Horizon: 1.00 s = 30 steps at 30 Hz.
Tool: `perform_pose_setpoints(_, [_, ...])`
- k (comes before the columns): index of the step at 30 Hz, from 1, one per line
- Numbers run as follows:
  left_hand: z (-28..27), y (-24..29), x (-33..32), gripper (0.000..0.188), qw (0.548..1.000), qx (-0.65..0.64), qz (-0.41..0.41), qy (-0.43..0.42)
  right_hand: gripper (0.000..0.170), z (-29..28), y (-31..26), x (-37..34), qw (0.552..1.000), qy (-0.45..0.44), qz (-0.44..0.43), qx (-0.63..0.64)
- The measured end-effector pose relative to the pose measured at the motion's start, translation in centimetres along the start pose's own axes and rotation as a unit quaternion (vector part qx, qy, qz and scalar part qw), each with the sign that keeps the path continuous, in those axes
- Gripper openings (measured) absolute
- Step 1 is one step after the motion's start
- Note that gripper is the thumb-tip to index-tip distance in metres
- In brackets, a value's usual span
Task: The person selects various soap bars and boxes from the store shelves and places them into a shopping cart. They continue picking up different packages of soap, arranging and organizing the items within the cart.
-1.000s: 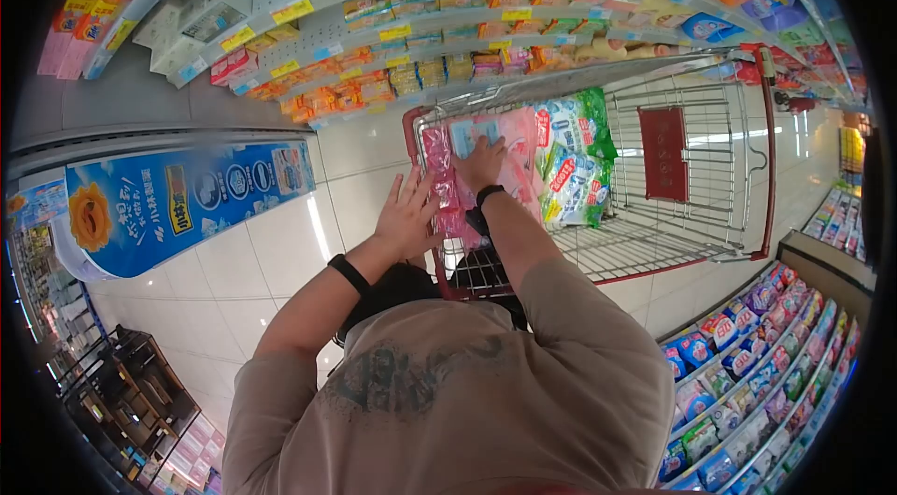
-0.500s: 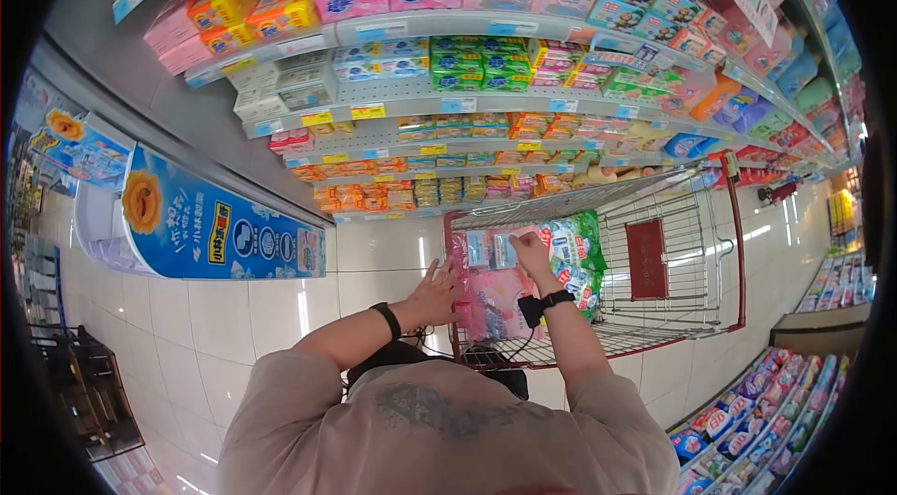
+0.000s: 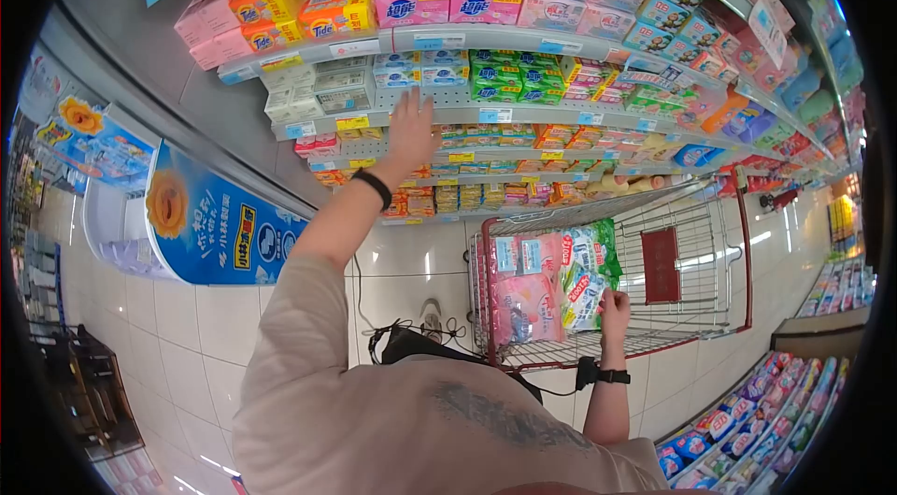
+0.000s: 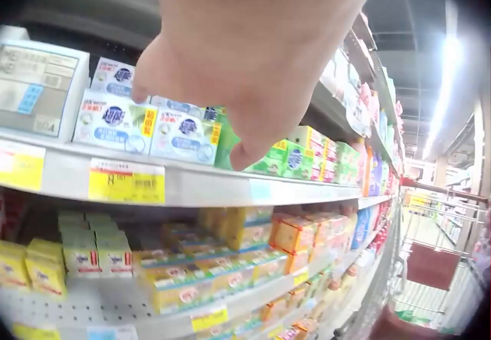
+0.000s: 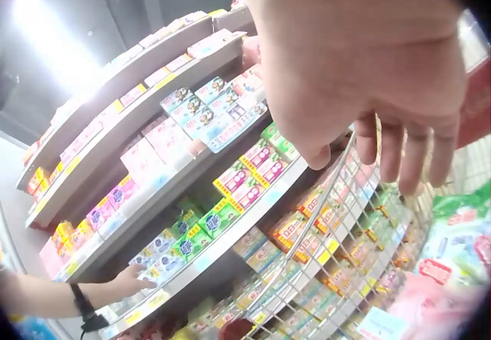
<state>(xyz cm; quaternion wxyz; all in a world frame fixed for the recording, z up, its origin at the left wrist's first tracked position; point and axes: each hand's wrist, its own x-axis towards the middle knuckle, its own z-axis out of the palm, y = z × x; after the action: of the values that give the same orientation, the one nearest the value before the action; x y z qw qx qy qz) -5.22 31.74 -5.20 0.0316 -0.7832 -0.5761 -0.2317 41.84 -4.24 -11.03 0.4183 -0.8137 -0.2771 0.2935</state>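
The left hand reaches out to the shelf, fingers extended, just below the blue-and-white soap packs. In the left wrist view that hand is in front of the blue-and-white packs, and whether it touches them cannot be told. Above the cart, the right hand has loosely bent fingers beside the green-and-white bags; its fingers hang down with nothing in them in the right wrist view. Pink packages lie in the cart, with light-blue packs at their upper end.
The wire cart with a red frame stands at front right, close to the shelf edge. A blue display stand is at the left. Bagged goods fill a low rack at lower right. A cable lies on the floor.
The left hand has moved from the cart's near end up to the shelf. The right hand has left the light-blue packs and moved right and down, over the green-and-white bags.
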Motion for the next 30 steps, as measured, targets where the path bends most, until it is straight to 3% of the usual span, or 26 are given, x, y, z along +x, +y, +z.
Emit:
perform_pose_setpoints(5, [-0.3, -1.7, 8.0, 0.094, 0.995, 0.078, -0.050, -0.045, 0.030, -3.6, 2.0, -3.3, 0.996, 0.068, -0.008, -0.057])
perform_pose_setpoints(7, [0.5, -2.6, 10.1, 0.095, 0.987, 0.093, -0.075, -0.104, 0.030, -4.1, 0.7, -5.7, 0.988, 0.099, -0.036, -0.112])
perform_pose_setpoints(8, [1.1, -2.9, 10.4, 0.096, 0.982, 0.102, -0.085, -0.136, 0.025, -4.2, -0.1, -6.8, 0.986, 0.105, -0.029, -0.128])
perform_pose_setpoints(11, [2.0, -2.6, 10.0, 0.095, 0.978, 0.149, -0.086, -0.117, 0.025, -4.9, 0.6, -8.2, 0.985, 0.112, -0.016, -0.129])
perform_pose_setpoints(16, [2.7, -3.4, 10.7, 0.098, 0.976, 0.165, -0.064, -0.123, 0.037, -6.1, 5.6, -8.6, 0.966, 0.156, -0.043, -0.202])
perform_pose_setpoints(19, [2.2, -3.0, 11.8, 0.101, 0.971, 0.160, -0.075, -0.162, 0.042, -5.6, 4.2, -9.3, 0.940, 0.211, -0.059, -0.263])
perform_pose_setpoints(20, [2.7, -4.1, 12.4, 0.101, 0.980, 0.118, -0.069, -0.142, 0.042, -5.1, 3.1, -9.8, 0.934, 0.204, -0.014, -0.292])
perform_pose_setpoints(22, [2.3, -4.6, 13.3, 0.101, 0.985, 0.132, -0.056, -0.094, 0.040, -3.5, 4.2, -9.8, 0.903, 0.222, -0.108, -0.351])
perform_pose_setpoints(23, [2.1, -4.5, 13.9, 0.101, 0.988, 0.133, -0.055, -0.065, 0.040, -2.4, 4.3, -9.9, 0.904, 0.213, -0.099, -0.357])
perform_pose_setpoints(26, [2.1, -4.8, 14.9, 0.110, 0.986, 0.153, 0.069, 0.021, 0.042, 0.1, 6.2, -9.2, 0.899, 0.204, -0.091, -0.376])
perform_pose_setpoints(30, [1.5, -3.9, 17.1, 0.107, 0.981, 0.190, 0.018, 0.030, 0.044, 2.6, 7.2, -9.8, 0.874, 0.205, -0.075, -0.434])
